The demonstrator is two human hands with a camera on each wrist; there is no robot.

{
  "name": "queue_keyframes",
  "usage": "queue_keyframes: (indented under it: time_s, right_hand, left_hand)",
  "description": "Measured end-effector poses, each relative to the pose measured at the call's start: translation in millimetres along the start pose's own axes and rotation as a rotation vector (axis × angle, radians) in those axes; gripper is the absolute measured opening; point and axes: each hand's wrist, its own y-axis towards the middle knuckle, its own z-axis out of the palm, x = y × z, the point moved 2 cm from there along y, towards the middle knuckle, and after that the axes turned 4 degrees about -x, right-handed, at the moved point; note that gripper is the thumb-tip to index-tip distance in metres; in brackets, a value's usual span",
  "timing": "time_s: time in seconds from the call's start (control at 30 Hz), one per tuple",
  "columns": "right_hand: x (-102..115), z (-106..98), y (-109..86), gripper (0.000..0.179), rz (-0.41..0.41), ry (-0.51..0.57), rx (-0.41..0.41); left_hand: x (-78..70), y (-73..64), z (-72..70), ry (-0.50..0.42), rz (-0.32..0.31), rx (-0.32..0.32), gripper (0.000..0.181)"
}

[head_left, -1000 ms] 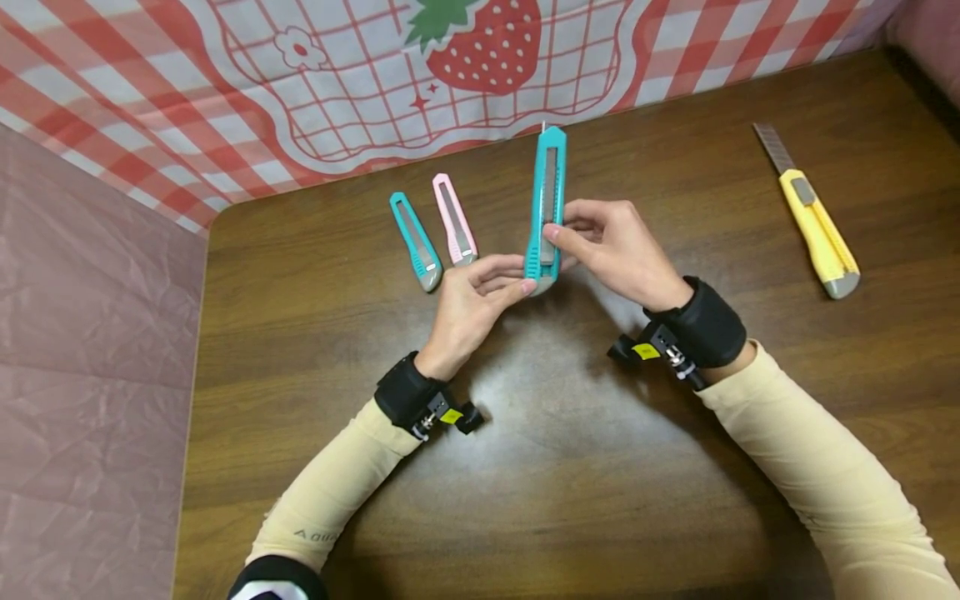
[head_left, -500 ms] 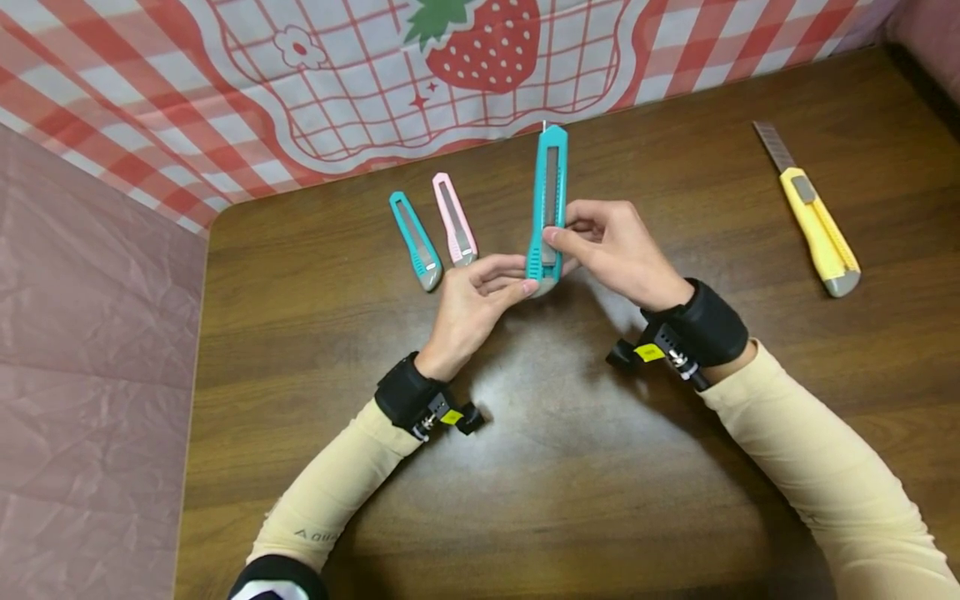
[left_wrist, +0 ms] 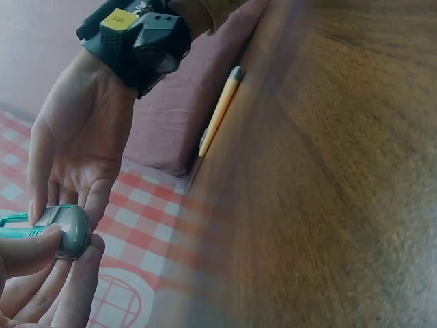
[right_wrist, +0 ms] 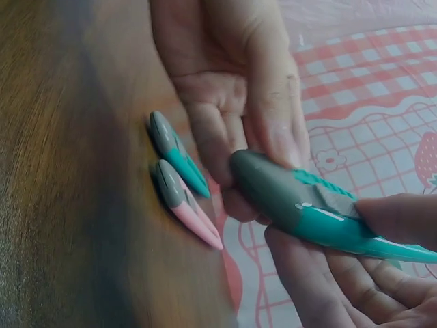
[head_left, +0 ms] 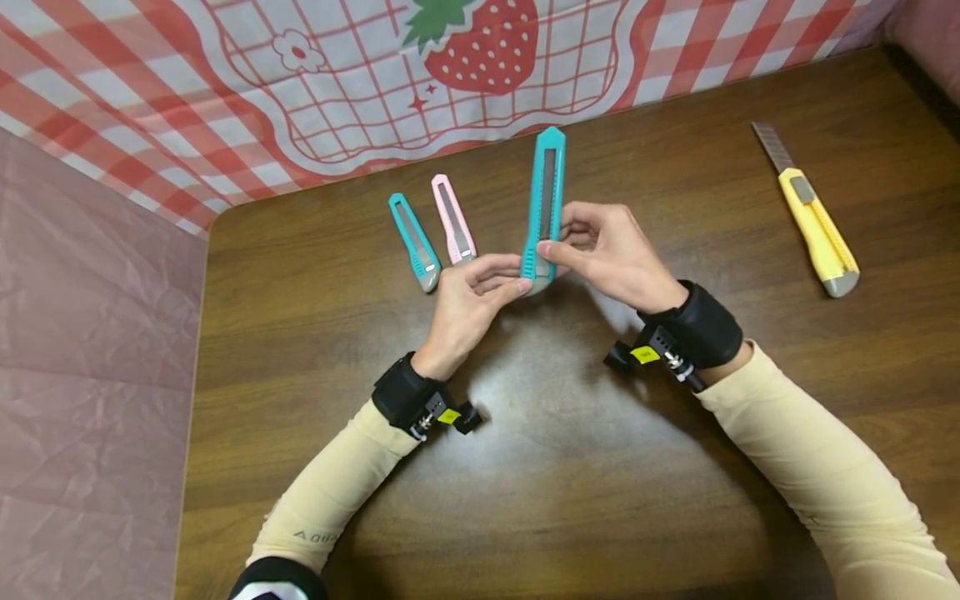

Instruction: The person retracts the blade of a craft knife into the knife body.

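Note:
A teal utility knife (head_left: 550,179) is held raised above the table, its tip pointing away and no blade showing past it. My left hand (head_left: 467,310) pinches its grey butt end between thumb and fingers. With the right hand (head_left: 621,257) I grip the body from the other side, thumb on the slider low in the slot. In the right wrist view the grey slider (right_wrist: 334,200) sits close to the grey end cap (right_wrist: 263,188), right thumb (right_wrist: 403,217) against it. The cap (left_wrist: 74,231) also shows in the left wrist view.
A smaller teal knife (head_left: 415,242) and a pink one (head_left: 454,218) lie side by side left of the hands, blades in. At the right lies a yellow utility knife (head_left: 819,225) with its blade (head_left: 772,147) out. A strawberry-print cloth (head_left: 487,50) stands behind the wooden table (head_left: 525,500).
The right thumb has slid the slider down toward the butt end. The thin blade tip that stuck out at the top has gone inside. The left hand has barely moved.

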Motion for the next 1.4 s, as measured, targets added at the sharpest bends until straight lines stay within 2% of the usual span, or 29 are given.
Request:
queue_keyframes:
  time_s: [0.1, 0.57, 0.63, 0.87, 0.97, 1.17, 1.4]
  right_hand:
    - [-0.7, 0.5, 0.1, 0.016, -0.012, -0.006, -0.007]
    - [0.6, 0.9, -0.1, 0.020, 0.000, -0.026, 0.016]
    - [0.6, 1.2, -0.2, 0.021, 0.000, -0.033, 0.016]
    - [-2.1, 4.0, 0.0, 0.018, -0.048, -0.009, -0.010]
    - [-3.1, 5.7, 1.4, 0.017, -0.058, 0.012, -0.016]
    - [-5.0, 5.6, 4.7, 0.017, -0.025, 0.056, -0.008]
    - [-15.3, 0.6, 11.9, 0.021, 0.046, 0.100, -0.016]
  left_hand:
    - [10.0, 2.1, -2.1, -0.005, 0.010, -0.002, 0.024]
    - [10.9, 1.7, -1.7, -0.079, -0.011, 0.020, 0.024]
    - [9.3, 1.6, -1.4, -0.078, -0.018, 0.022, 0.025]
    - [-12.7, -0.9, -1.1, -0.050, -0.036, 0.017, 0.024]
    - [-17.7, -0.5, -2.4, -0.041, -0.044, 0.020, 0.024]
    - [-20.2, 2.6, -7.6, -0.045, -0.050, 0.011, 0.025]
    - [-19.5, 4.9, -12.9, -0.117, -0.027, 0.013, 0.021]
